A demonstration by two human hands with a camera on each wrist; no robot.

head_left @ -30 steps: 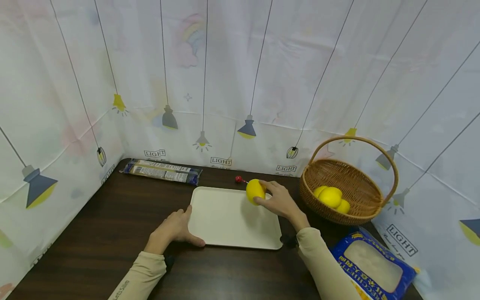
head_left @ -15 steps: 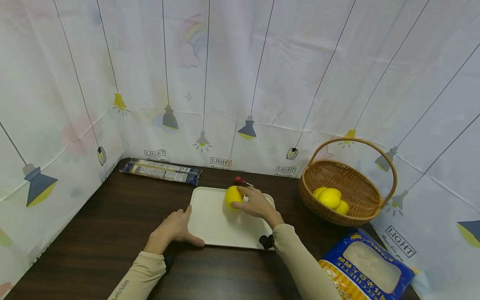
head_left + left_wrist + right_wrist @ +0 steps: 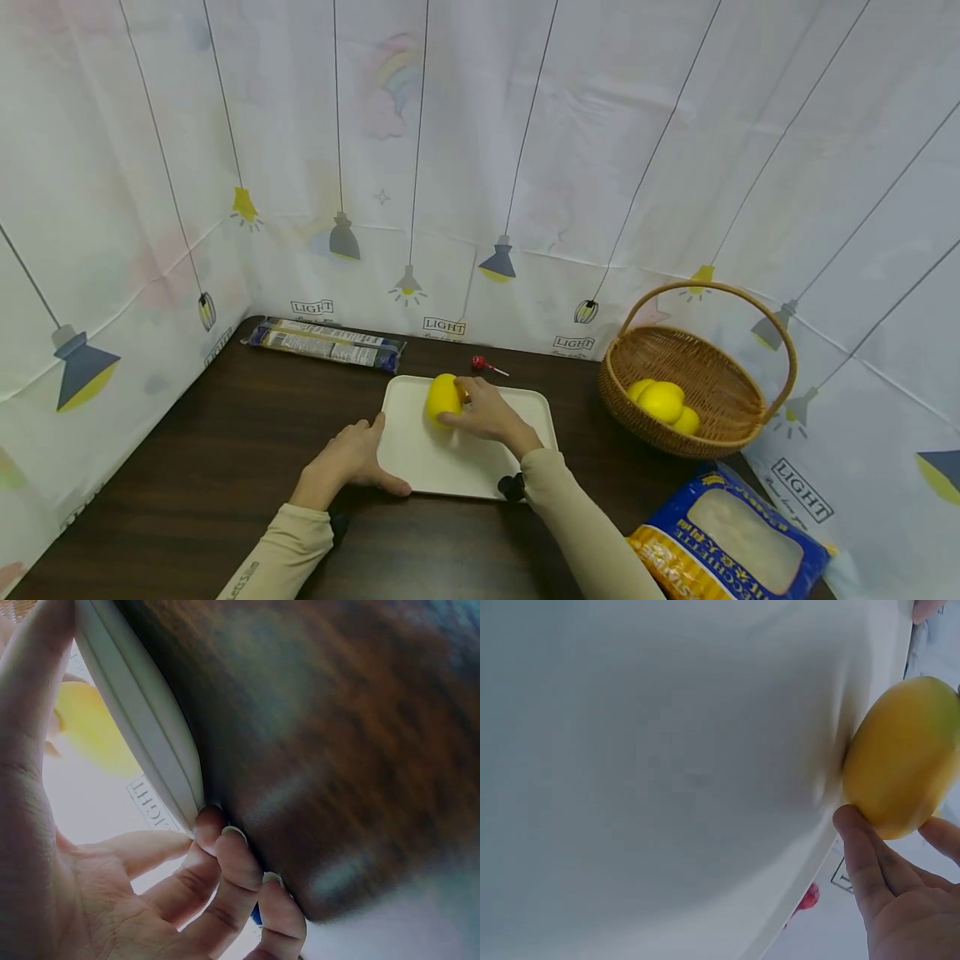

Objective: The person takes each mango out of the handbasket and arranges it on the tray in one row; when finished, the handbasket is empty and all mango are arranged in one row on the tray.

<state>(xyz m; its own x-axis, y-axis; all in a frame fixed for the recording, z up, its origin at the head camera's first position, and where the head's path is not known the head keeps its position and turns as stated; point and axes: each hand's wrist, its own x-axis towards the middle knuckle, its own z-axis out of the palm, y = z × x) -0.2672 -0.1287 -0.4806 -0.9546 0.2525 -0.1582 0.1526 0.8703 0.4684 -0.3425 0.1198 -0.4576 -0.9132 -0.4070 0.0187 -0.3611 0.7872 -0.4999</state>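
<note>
While right hand (image 3: pixel 487 413) grips yellow fruit (image 3: pixel 442 400) at back-left of pale tray (image 3: pixel 420 468), left hand (image 3: pixel 351 455), spread wide, touches tray's left edge.

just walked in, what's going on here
A person's right hand holds a yellow fruit at the far left part of a pale tray; whether it touches the tray is hard to tell. The left hand rests against the tray's left side. Other yellow fruits sit in the wicker basket on the right, and a red lollipop lies beyond the tray.
</note>
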